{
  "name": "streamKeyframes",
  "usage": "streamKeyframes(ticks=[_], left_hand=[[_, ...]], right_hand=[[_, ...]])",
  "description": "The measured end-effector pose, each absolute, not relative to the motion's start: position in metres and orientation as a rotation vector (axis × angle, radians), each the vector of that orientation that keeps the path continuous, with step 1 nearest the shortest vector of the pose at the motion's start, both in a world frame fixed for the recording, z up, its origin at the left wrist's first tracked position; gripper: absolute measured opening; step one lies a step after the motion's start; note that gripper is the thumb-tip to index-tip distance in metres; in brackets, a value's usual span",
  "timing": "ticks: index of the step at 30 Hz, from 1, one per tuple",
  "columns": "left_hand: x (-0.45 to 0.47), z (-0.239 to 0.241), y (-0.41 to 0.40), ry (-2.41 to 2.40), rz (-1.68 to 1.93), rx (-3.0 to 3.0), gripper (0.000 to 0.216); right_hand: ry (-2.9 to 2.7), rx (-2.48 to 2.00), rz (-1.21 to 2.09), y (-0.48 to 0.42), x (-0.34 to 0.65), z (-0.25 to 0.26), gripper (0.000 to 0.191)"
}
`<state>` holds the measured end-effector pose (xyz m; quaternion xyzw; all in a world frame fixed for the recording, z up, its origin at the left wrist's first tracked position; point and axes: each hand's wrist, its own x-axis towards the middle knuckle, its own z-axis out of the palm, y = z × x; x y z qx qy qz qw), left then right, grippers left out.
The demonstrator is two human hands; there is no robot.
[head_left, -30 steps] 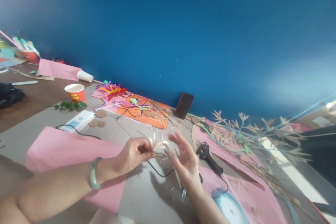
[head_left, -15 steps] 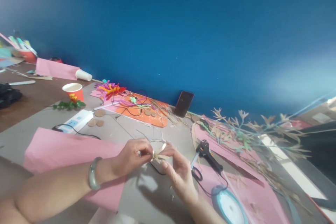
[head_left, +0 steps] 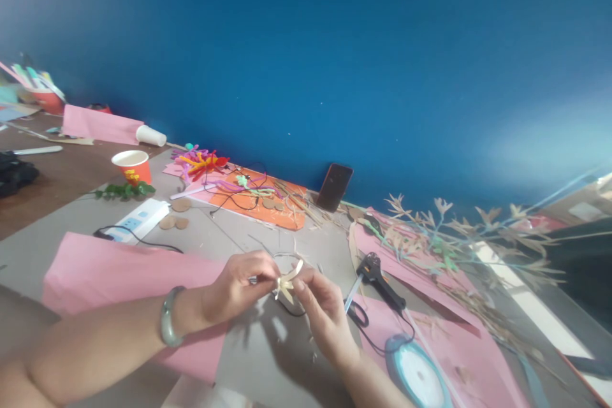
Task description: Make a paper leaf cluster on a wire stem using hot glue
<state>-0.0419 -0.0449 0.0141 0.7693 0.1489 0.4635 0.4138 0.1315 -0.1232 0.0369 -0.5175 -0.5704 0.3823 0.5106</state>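
My left hand (head_left: 241,284) and my right hand (head_left: 319,312) meet over the grey table (head_left: 268,357). Both pinch a small pale straw flower (head_left: 287,282) between their fingertips, with its thin petals sticking out between the two hands. A green bangle (head_left: 167,325) is on my left wrist. A thin black wire (head_left: 287,309) lies on the table just under the hands.
A black glue gun (head_left: 377,277) and scissors (head_left: 356,312) lie right of my hands on pink paper (head_left: 430,331). A pink sheet (head_left: 119,274) lies to the left, with a white power strip (head_left: 141,220), a red paper cup (head_left: 131,167), pipe cleaners (head_left: 201,162), a phone (head_left: 335,187), dry branches (head_left: 454,236) and a tape roll (head_left: 415,376).
My right hand was spread open beside the straw flower; it has closed in and now pinches the flower together with my left hand. The view has shifted slightly.
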Motion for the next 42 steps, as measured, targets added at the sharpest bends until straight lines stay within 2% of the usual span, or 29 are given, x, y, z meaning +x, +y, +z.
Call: streamKeyframes(ticks=[4,10,12,17,20,30,42], left_hand=[[-0.043,0.014,-0.042,0.357,1.229,1.969,0.006],[-0.046,0.009,-0.033,0.388,1.323,2.097,0.007],[-0.046,0.007,-0.032,0.420,1.323,2.154,0.006],[-0.047,0.004,-0.033,0.481,1.304,2.319,0.009],[-0.048,0.006,-0.035,0.476,1.297,2.356,0.008],[-0.046,0.006,-0.036,0.437,1.267,2.148,0.006],[-0.042,0.007,-0.037,0.471,1.156,1.901,0.016]], right_hand=[[-1.347,-1.236,0.943,-0.122,0.129,0.038,0.032],[-1.350,-1.181,0.968,-0.120,0.134,0.032,0.054],[-1.368,-1.134,1.029,-0.121,0.135,0.031,0.051],[-1.311,-1.213,1.104,-0.124,0.132,0.034,0.025],[-1.292,-1.180,1.144,-0.124,0.130,0.037,0.020],[-1.365,-1.175,1.184,-0.123,0.130,0.037,0.024],[-1.475,-1.268,1.053,-0.122,0.134,0.032,0.024]])
